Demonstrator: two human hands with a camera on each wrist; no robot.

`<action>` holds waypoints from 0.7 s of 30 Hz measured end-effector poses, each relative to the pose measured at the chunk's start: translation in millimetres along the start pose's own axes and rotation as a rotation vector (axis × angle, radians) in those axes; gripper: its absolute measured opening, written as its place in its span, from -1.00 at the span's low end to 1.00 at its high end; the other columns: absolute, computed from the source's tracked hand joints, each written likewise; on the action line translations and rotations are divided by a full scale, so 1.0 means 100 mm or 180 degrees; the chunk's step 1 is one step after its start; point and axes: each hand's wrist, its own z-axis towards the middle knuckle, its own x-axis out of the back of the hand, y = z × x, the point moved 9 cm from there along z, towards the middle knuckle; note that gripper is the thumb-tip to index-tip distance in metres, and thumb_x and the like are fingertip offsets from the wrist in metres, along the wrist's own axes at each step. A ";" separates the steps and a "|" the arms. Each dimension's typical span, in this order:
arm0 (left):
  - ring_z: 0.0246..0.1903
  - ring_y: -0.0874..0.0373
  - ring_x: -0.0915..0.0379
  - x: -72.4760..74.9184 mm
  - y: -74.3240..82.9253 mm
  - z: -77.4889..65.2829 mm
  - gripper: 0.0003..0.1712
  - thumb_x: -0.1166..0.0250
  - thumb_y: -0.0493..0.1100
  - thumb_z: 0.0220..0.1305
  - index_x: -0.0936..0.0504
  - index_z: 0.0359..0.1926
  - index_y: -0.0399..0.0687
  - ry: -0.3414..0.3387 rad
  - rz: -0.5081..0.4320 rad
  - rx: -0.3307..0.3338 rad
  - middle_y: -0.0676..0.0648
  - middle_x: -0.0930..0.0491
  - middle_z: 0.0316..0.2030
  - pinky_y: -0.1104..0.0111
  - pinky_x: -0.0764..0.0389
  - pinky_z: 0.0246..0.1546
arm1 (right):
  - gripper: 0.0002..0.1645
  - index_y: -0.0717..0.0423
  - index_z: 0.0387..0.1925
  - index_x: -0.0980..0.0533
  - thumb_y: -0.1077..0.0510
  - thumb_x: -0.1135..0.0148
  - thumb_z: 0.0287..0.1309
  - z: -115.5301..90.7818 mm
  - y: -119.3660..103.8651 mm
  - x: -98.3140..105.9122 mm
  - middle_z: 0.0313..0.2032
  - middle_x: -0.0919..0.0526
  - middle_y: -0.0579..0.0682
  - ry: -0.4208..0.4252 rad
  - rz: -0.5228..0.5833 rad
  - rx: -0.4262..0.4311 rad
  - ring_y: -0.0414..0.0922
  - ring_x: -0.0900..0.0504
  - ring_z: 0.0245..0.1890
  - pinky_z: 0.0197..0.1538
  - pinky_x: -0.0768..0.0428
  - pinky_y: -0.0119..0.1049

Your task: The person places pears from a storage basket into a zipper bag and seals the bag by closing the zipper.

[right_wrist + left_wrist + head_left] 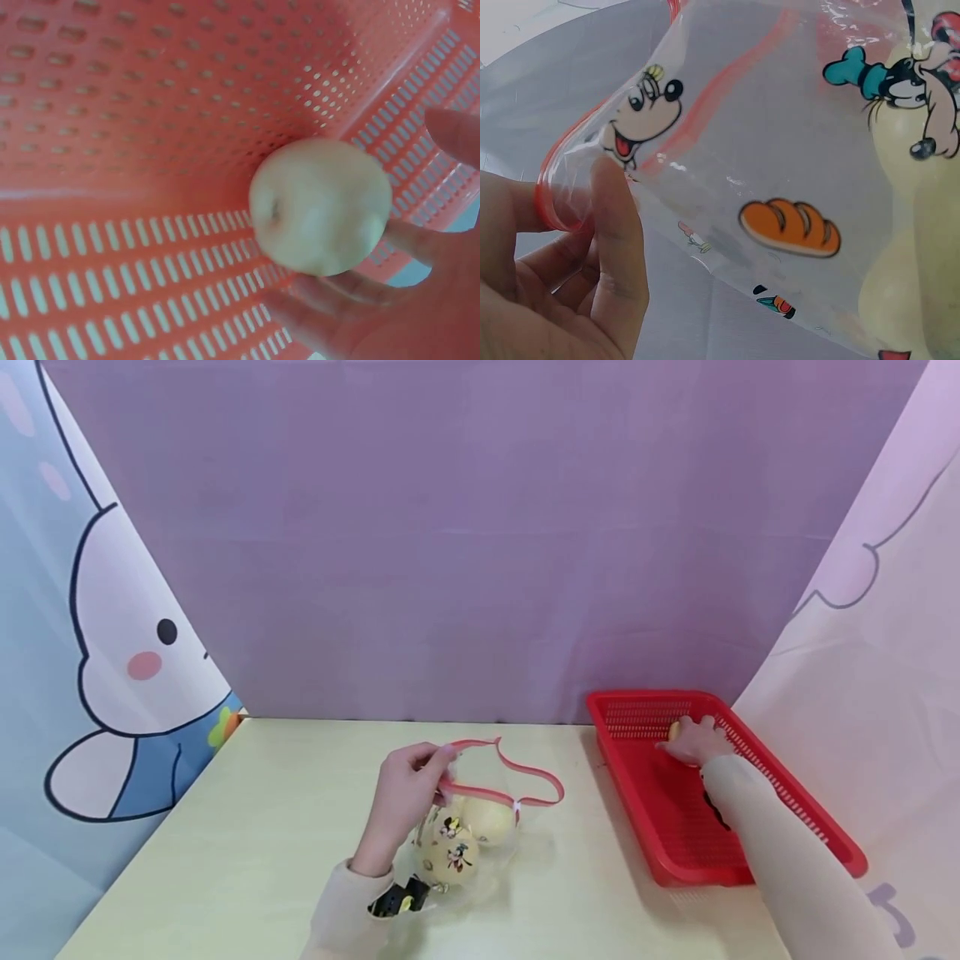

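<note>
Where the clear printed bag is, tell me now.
In the head view, the clear printed bag is low in the middle, held by the left hand, left of the red basket.

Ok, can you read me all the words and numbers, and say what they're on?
No word, brand or number can be read.
Clear bag: cartoon pictures; its smallest prints are too tiny to make out.
Red basket: no writing shows.
Right-hand curtain: a purple squiggle; I can't tell if it's a letter.
</note>
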 end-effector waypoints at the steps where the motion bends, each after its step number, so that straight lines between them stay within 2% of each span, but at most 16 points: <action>1: -0.67 0.07 -0.53 0.00 0.00 0.00 -0.71 -0.30 -0.07 0.45 -0.73 -0.28 -0.21 0.0003 -0.0003 0.0003 -0.10 -0.60 -0.53 0.33 -0.68 -0.57 | 0.06 0.53 0.39 -0.08 -0.18 -0.24 0.23 0.01 0.02 -0.01 0.18 -0.11 0.67 -0.0013 0.0018 0.0003 0.60 -0.18 0.18 0.07 -0.45 0.50; 4: -0.68 0.07 -0.53 0.00 0.00 -0.01 -0.71 -0.30 -0.06 0.45 -0.74 -0.28 -0.21 0.0016 -0.0013 -0.0004 -0.11 -0.60 -0.54 0.32 -0.68 -0.58 | 0.04 0.48 0.40 -0.10 -0.20 -0.22 0.23 0.04 0.04 -0.03 0.19 -0.11 0.64 -0.0028 0.0071 0.0056 0.58 -0.20 0.19 0.09 -0.44 0.48; 8: -0.68 0.07 -0.54 0.00 -0.01 0.00 -0.71 -0.29 -0.07 0.46 -0.73 -0.29 -0.21 0.0000 -0.0005 -0.0030 -0.11 -0.60 -0.54 0.32 -0.68 -0.58 | 0.03 0.46 0.36 -0.20 -0.22 -0.27 0.14 0.05 0.01 -0.06 0.13 -0.28 0.55 -0.0071 0.0227 0.0268 0.44 -0.30 0.12 0.09 -0.48 0.36; 11: -0.68 0.07 -0.54 0.00 -0.02 0.01 -0.72 -0.28 -0.09 0.47 -0.73 -0.30 -0.21 -0.0016 0.0019 -0.0036 -0.11 -0.60 -0.54 0.31 -0.69 -0.58 | 0.08 0.50 0.35 -0.19 -0.22 -0.32 0.11 0.01 -0.05 -0.16 0.11 -0.39 0.48 -0.0354 0.0439 0.0418 0.35 -0.38 0.09 0.12 -0.50 0.25; 13: -0.68 0.07 -0.54 0.00 -0.02 0.01 -0.73 -0.28 -0.10 0.47 -0.73 -0.31 -0.20 -0.0018 0.0015 -0.0028 -0.11 -0.61 -0.54 0.31 -0.69 -0.57 | 0.10 0.55 0.36 -0.15 -0.19 -0.34 0.12 -0.02 -0.08 -0.25 0.10 -0.41 0.46 -0.0584 0.0601 0.0445 0.33 -0.41 0.08 0.14 -0.49 0.22; 15: -0.68 0.07 -0.54 0.00 -0.02 0.01 -0.73 -0.28 -0.11 0.47 -0.73 -0.33 -0.19 -0.0022 0.0006 -0.0022 -0.12 -0.61 -0.54 0.31 -0.69 -0.57 | 0.11 0.55 0.38 -0.14 -0.16 -0.35 0.12 -0.04 -0.11 -0.31 0.11 -0.42 0.42 -0.0690 0.0650 0.0439 0.29 -0.42 0.09 0.16 -0.49 0.19; 21: -0.68 0.07 -0.54 0.03 0.00 0.00 -0.72 -0.28 -0.09 0.47 -0.73 -0.31 -0.21 -0.0002 0.0000 -0.0019 -0.12 -0.60 -0.54 0.31 -0.70 -0.57 | -0.20 0.39 0.27 -0.37 -0.04 -0.32 0.12 -0.06 -0.28 -0.28 -0.08 -0.54 0.19 -0.0623 0.0608 0.0518 0.11 -0.52 -0.06 -0.02 -0.52 -0.04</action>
